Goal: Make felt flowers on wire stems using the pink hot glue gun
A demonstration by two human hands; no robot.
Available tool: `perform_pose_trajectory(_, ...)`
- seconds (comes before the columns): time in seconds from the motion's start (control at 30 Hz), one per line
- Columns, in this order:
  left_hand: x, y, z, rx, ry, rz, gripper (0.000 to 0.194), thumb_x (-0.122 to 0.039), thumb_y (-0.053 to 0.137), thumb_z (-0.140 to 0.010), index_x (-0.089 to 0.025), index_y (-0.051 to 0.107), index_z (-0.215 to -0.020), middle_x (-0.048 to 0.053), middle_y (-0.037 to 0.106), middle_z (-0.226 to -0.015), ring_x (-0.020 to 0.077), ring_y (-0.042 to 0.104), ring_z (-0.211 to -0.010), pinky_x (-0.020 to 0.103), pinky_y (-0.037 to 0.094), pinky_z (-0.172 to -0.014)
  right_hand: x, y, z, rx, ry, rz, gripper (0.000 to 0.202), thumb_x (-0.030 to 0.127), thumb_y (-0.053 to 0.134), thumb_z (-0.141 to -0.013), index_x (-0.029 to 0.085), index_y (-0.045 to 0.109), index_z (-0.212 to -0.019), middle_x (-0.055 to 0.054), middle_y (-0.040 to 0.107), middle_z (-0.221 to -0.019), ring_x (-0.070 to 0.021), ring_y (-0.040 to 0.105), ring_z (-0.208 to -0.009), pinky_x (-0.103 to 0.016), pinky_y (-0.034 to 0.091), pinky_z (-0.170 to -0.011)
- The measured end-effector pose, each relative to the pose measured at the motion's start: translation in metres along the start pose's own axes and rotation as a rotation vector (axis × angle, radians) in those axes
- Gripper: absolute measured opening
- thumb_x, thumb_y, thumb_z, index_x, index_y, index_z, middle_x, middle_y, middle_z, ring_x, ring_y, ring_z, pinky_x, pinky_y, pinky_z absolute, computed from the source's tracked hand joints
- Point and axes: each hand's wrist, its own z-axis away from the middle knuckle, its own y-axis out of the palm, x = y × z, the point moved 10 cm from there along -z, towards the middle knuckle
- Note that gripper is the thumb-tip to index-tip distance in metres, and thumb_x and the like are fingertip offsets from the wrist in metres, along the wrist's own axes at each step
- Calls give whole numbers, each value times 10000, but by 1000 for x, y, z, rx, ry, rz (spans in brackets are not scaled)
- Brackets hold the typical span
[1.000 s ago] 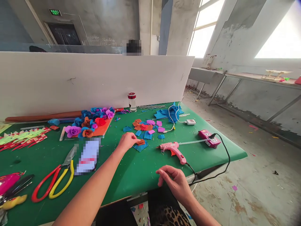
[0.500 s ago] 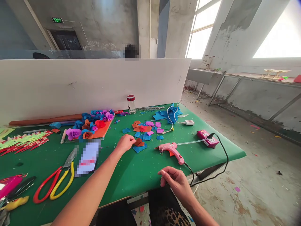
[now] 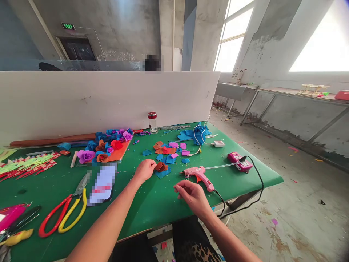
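Observation:
My left hand [image 3: 145, 171] is closed in a pinch beside a brown paper flower piece [image 3: 161, 166], at whose left edge its fingertips are. The brown piece lies over blue paper [image 3: 164, 173] on the green table. My right hand [image 3: 191, 194] is above the table's front part, its fingers curled together; what they hold, if anything, is too small to make out. A pink glue gun [image 3: 200, 175] lies just beyond it, its nozzle pointing left. Behind my left hand are loose petals, among them a red one [image 3: 167, 150] and a purple one [image 3: 184, 153].
Finished paper flowers [image 3: 102, 146], a phone [image 3: 102, 183] and red-and-yellow scissors [image 3: 68, 207] lie on the left. A glass jar [image 3: 153, 123] stands by the white partition [image 3: 109, 98]. A black cord runs from the pink power strip [image 3: 240, 162] over the right edge.
My right hand has moved left and up, closer to my left hand, over the table. My left hand has hardly moved. The camera view has shifted slightly.

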Motion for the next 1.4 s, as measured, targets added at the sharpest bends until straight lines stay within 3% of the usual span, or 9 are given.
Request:
perform_pose_trajectory(0.2,5,-4,6,-76,58,21,287,-234,432,-868,-176,571,-624,19,571,-683,143,496,-645,249,289,-597,36,14,-66,-124,-209,409,177,236,528,-858,196,691,-914,-43,686,-886,-143,606,-674,-250,446,-653)
perform_pose_trajectory(0.33,5,-6,11,-104,97,48,286,-225,416,-883,-178,606,-674,32,608,-751,145,541,-700,235,340,-641,33,31,-102,-110,-138,641,188,305,588,-842,201,709,-940,-60,693,-959,-162,627,-746,-257,444,-689)
perform_pose_trajectory(0.5,4,-14,14,-175,136,148,273,-247,431,-883,-185,659,-746,49,650,-809,155,579,-732,238,381,-664,16,50,-124,-27,-16,726,153,287,604,-810,222,727,-745,-33,720,-764,-176,645,-729,-234,416,-607)
perform_pose_trajectory(0.73,23,-15,11,-203,-4,506,362,-440,479,-857,-177,690,-728,26,683,-717,165,595,-680,246,399,-634,15,41,-130,-95,-14,588,105,305,661,-755,229,729,-730,-2,711,-694,-151,613,-630,-224,398,-556)
perform_pose_trajectory(0.87,25,-8,17,-113,-116,770,416,-545,534,-800,-161,692,-763,-23,579,-551,96,417,-453,230,276,-470,18,37,-130,-122,-49,516,133,335,665,-742,218,723,-719,11,704,-702,-128,573,-582,-228,381,-547)
perform_pose_trajectory(0.97,23,-3,19,-57,-171,934,401,-530,684,-676,-159,697,-826,-18,610,-616,58,323,-410,230,201,-428,18,35,-130,-134,-55,473,156,359,670,-733,211,717,-716,16,697,-695,-122,563,-574,-227,373,-542)
perform_pose_trajectory(1.17,38,-5,18,-179,-231,1080,369,-477,764,-583,-158,650,-728,-67,481,-514,42,249,-404,216,150,-401,14,37,-129,-123,-47,439,227,422,659,-751,203,716,-741,10,698,-697,-132,570,-595,-232,393,-556)
perform_pose_trajectory(1.3,39,-13,19,-176,-213,1078,331,-420,771,-569,-173,604,-714,-66,517,-556,41,274,-411,208,176,-400,25,35,-121,-80,-86,660,331,382,707,-725,240,702,-1024,-18,707,-883,-175,617,-776,-251,431,-653)
perform_pose_trajectory(1.4,23,-18,22,-31,-151,932,297,-397,731,-611,-160,658,-776,-26,603,-648,52,350,-444,206,232,-419,48,2,-104,-144,-172,750,521,389,679,-756,279,574,-1255,-44,661,-1082,-183,611,-881,-265,445,-716)
